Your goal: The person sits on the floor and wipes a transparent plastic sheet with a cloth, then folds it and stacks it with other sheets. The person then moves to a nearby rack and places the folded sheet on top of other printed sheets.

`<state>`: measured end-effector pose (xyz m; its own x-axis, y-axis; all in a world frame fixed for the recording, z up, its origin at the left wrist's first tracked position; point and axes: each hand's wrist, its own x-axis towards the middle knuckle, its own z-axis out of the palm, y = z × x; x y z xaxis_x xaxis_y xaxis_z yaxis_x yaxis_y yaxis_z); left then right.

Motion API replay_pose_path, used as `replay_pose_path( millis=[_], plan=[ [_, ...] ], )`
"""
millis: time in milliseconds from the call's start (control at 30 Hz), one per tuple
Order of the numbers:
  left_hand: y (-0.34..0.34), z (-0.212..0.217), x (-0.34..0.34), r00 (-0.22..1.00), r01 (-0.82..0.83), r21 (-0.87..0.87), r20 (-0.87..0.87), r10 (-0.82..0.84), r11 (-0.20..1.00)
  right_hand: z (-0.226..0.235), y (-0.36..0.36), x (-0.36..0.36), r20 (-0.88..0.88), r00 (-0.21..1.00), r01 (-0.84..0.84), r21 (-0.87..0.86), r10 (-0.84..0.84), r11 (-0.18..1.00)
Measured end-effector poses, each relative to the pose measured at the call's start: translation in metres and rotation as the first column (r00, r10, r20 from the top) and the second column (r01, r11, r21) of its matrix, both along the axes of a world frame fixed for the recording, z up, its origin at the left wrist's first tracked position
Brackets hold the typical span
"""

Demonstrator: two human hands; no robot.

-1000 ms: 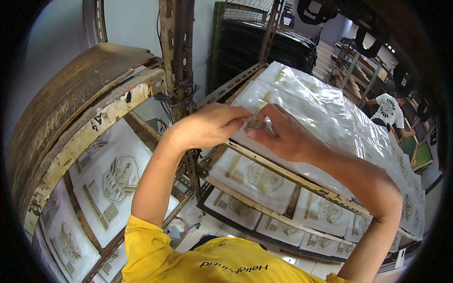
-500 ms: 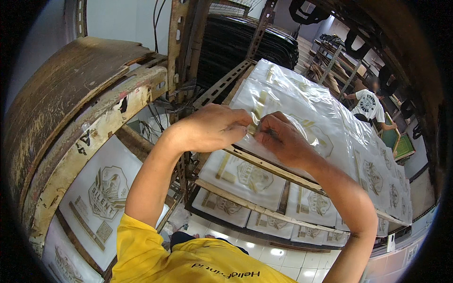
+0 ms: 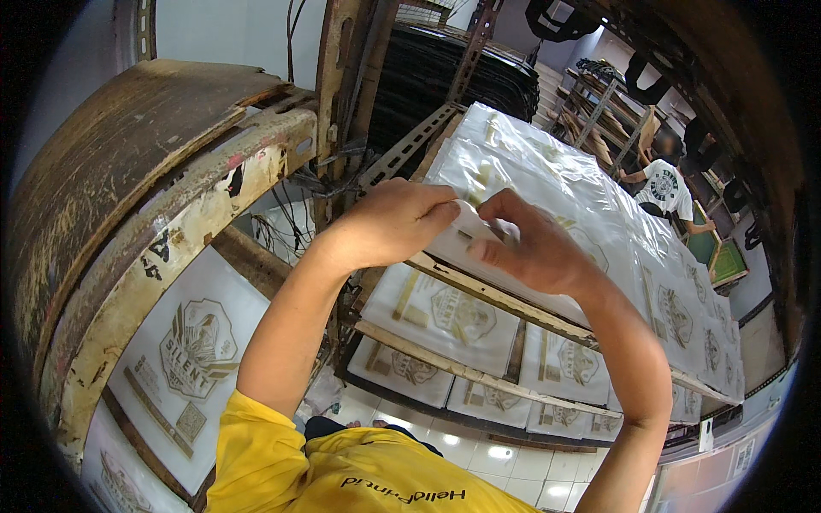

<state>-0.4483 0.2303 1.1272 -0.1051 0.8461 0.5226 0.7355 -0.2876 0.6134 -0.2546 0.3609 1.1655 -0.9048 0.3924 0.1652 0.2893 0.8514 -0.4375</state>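
My left hand (image 3: pixel 398 221) pinches the near corner of a translucent white plastic bag (image 3: pixel 469 224) with gold print. That corner bends up off the flat bags (image 3: pixel 539 184) laid over the top shelf. Just to its right hovers my right hand (image 3: pixel 540 248), its thumb and forefinger apart and nothing seen between them. The thumb is close to the raised edge; whether it touches cannot be made out. How many layers my left fingers hold is hidden.
Lower rack tiers carry more printed bags (image 3: pixel 449 312). Close on the left stands another rack with a worn board (image 3: pixel 128 145) and a chipped metal rail (image 3: pixel 184 227). A metal upright (image 3: pixel 338 85) rises behind my left hand. A person (image 3: pixel 665 190) handles green-meshed frames (image 3: pixel 727 261) at the back right.
My right thumb and forefinger have parted from their pinch and moved slightly right. The bag's corner now shows curled up at my left fingers. The view has shifted a little.
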Motion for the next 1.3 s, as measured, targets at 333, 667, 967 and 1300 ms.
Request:
replay_pose_path(
  millis=[333,667,967,1300],
  plan=[
    [0.004,-0.014,-0.006,0.998,0.065,0.064,0.004,-0.065,0.996,-0.005,0.001,0.000,0.002,0.992,-0.123,0.071,0.123,0.990],
    [0.004,-0.010,-0.001,0.996,-0.029,0.008,0.084,0.028,1.000,0.003,-0.039,0.010,-0.116,0.959,-0.136,0.608,0.257,0.782],
    [0.009,-0.014,-0.003,0.989,0.012,0.024,0.150,-0.015,1.000,-0.007,-0.027,0.009,-0.069,0.983,-0.146,0.265,0.170,0.953],
    [0.011,-0.008,-0.002,0.973,0.020,-0.021,0.231,-0.015,1.000,-0.019,-0.025,0.004,-0.269,0.957,-0.054,0.212,0.112,0.976]
  ],
)
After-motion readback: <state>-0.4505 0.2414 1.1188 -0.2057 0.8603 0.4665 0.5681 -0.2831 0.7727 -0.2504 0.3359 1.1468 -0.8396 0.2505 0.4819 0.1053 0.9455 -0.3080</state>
